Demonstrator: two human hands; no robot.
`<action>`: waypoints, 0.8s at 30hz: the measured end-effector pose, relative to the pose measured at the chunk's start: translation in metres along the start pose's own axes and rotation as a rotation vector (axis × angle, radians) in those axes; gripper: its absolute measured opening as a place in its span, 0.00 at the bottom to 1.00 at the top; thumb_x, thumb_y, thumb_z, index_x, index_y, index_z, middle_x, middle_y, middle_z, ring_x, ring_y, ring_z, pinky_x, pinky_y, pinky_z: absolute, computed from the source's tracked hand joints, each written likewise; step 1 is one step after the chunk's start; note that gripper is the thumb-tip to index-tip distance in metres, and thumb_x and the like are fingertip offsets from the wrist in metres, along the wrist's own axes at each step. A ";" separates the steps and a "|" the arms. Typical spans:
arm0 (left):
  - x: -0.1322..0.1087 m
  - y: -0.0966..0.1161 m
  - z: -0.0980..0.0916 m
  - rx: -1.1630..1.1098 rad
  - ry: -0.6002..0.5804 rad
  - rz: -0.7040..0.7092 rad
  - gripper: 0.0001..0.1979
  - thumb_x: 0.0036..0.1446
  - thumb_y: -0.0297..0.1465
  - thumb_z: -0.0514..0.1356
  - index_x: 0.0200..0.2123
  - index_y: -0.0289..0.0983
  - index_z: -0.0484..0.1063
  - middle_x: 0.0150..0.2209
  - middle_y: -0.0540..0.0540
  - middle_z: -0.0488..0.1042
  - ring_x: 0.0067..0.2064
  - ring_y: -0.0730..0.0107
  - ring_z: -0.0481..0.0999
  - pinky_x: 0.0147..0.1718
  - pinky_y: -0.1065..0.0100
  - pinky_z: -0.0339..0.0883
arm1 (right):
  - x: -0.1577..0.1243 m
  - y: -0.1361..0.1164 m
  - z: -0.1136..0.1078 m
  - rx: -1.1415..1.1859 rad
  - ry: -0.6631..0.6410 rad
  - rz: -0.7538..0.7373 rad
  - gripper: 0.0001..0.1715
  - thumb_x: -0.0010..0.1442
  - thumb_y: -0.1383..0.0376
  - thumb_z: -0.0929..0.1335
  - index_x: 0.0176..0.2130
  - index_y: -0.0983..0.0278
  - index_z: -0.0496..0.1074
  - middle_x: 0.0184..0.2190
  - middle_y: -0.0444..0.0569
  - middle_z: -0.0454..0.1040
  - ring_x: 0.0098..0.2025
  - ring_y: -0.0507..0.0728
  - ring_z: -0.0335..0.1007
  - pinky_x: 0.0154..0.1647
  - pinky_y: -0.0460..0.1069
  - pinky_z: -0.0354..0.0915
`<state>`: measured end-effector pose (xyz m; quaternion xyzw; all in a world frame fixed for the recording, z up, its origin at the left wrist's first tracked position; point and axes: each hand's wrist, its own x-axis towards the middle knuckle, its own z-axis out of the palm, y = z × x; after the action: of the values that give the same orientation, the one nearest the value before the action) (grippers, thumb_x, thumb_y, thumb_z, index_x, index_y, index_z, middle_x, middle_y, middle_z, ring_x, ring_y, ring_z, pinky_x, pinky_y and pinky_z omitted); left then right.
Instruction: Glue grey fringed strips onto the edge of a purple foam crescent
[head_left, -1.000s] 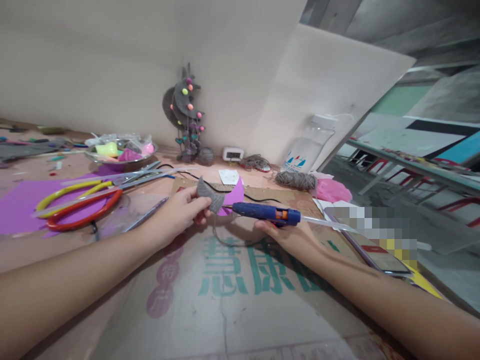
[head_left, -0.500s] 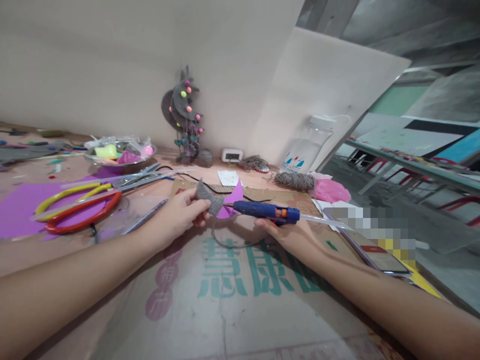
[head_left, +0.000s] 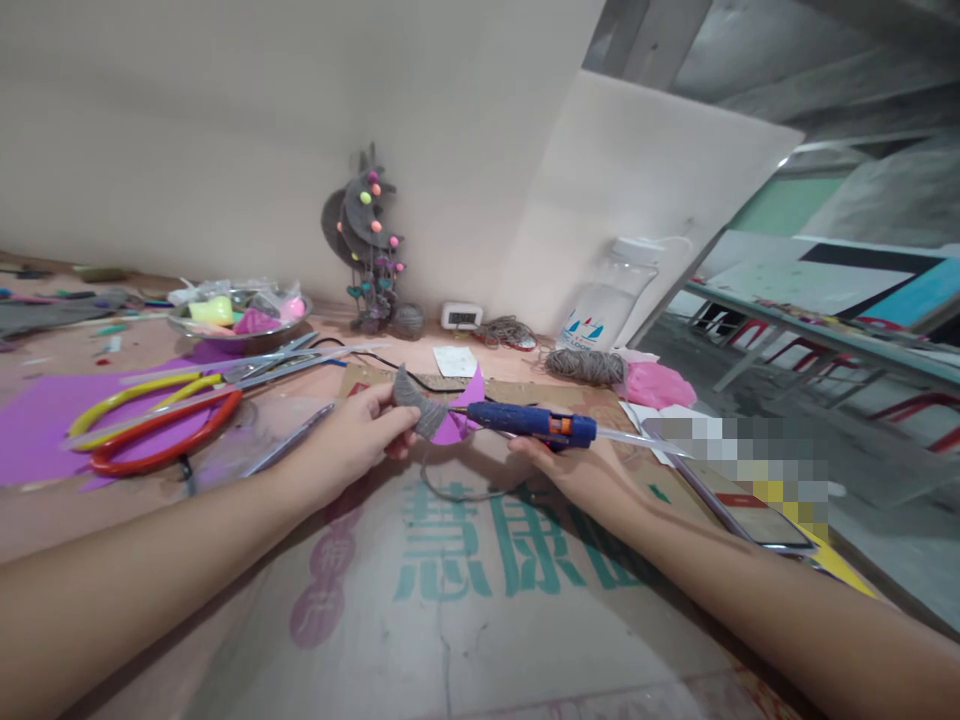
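My left hand (head_left: 358, 437) pinches a small grey crescent-shaped piece wrapped in twine (head_left: 417, 404), with a loose length of twine (head_left: 457, 490) hanging from it onto the cardboard sheet (head_left: 480, 600). My right hand (head_left: 581, 470) grips a blue hot glue gun (head_left: 529, 422) laid sideways, its nozzle touching the grey piece. A clear glue stick pokes out of the gun's rear. A purple paper cut-out (head_left: 463, 410) lies right behind the grey piece.
Red and yellow scissors (head_left: 157, 425) lie on purple paper (head_left: 45, 425) at the left. A metal bowl of coloured bits (head_left: 240, 312), a grey moon ornament (head_left: 366, 235), a small clock (head_left: 461, 316), twine coils (head_left: 586, 366), a plastic bottle (head_left: 611, 305) and a pink bag (head_left: 660, 385) stand behind. A phone (head_left: 750, 505) lies at the right.
Both hands and the glue gun have hardly shifted; the nozzle stays at the grey piece. The view has tilted a little, so everything sits slightly lower and further left.
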<state>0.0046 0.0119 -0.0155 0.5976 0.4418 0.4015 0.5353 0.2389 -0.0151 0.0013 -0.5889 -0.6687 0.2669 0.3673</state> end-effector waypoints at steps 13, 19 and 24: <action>-0.004 0.005 0.002 0.073 -0.004 0.018 0.07 0.55 0.33 0.55 0.28 0.36 0.63 0.22 0.55 0.66 0.22 0.80 0.64 0.18 0.77 0.52 | 0.001 0.007 -0.001 -0.013 0.002 0.017 0.21 0.47 0.49 0.71 0.29 0.63 0.69 0.25 0.46 0.73 0.28 0.56 0.68 0.27 0.48 0.65; -0.004 0.008 0.003 0.077 -0.002 -0.004 0.06 0.55 0.32 0.55 0.29 0.36 0.63 0.21 0.56 0.65 0.21 0.80 0.63 0.18 0.77 0.51 | 0.001 0.004 -0.001 -0.037 -0.002 -0.031 0.21 0.48 0.47 0.70 0.30 0.63 0.69 0.25 0.47 0.73 0.27 0.56 0.67 0.29 0.50 0.65; -0.004 0.006 0.002 0.026 0.010 -0.028 0.06 0.54 0.33 0.55 0.29 0.37 0.63 0.21 0.55 0.66 0.22 0.78 0.65 0.19 0.76 0.53 | 0.007 -0.006 -0.018 -0.166 0.082 -0.059 0.20 0.56 0.51 0.65 0.24 0.63 0.71 0.25 0.47 0.74 0.29 0.56 0.69 0.31 0.49 0.65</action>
<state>0.0064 0.0074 -0.0095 0.5962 0.4581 0.3912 0.5308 0.2496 -0.0110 0.0177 -0.6077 -0.6899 0.1754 0.3520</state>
